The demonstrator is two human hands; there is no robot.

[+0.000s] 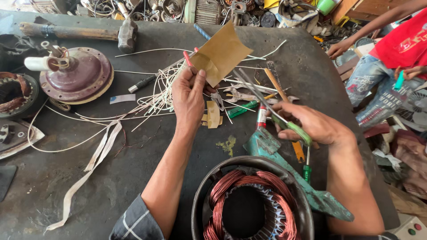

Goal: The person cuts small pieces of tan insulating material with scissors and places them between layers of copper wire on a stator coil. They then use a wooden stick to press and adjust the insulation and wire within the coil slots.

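So the person at the dark, grimy metal tabletop (133, 178) has the left hand (189, 95) up, fingers pinched shut on the lower corner of a folded piece of tan insulation paper (221, 53), holding it in the air above the tangle of white sleeving wires (155, 95). The right hand (311, 124) is wrapped closed around the green handles of a pair of scissors (267, 104), blades pointing up toward the paper's lower edge. Blades look slightly parted, and I can't tell whether they're actually touching the paper yet.

As for progress, I'd say it's early to middle. The paper looks mostly whole, so this cut seems not yet made. There are a few small tan paper strips (212, 114) lying on the tabletop just below the left hand, so I'd guess some pieces are already cut. Right in front of the person sits the round motor stator with copper windings (249, 200), coils already in place, resting next to a teal metal bracket (284, 164).

Other stuff around: a maroon round motor cover (78, 75) off to the left, a wooden-handled hammer (80, 32) at the back, a green-handled screwdriver (242, 109) and a long strip of white cloth tape (89, 169). Another person in a red shirt (404, 40) sits at the right, busy with something else.
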